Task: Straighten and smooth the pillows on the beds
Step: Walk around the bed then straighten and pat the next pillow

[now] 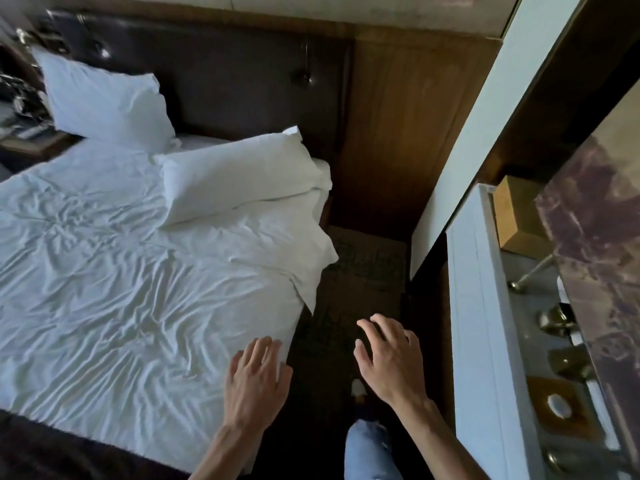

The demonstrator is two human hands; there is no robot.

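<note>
Two white pillows lie at the head of a bed with a crumpled white duvet (114, 271). The far pillow (104, 98) leans upright against the dark headboard (225, 71) at the left. The near pillow (239, 174) lies flat and askew at the bed's right side, one corner sticking up. My left hand (256, 379) hovers over the bed's right edge, fingers loosely spread and empty. My right hand (388, 358) is held over the dark floor beside the bed, fingers spread and slightly bent, holding nothing. Both hands are well short of the pillows.
A narrow dark carpeted aisle (360, 271) runs between the bed and a white door frame (485, 323) on the right. Beyond the frame is a bathroom counter with brass fittings (557, 320). A cluttered nightstand (24, 109) stands at the far left. Wooden panelling (398, 126) backs the aisle.
</note>
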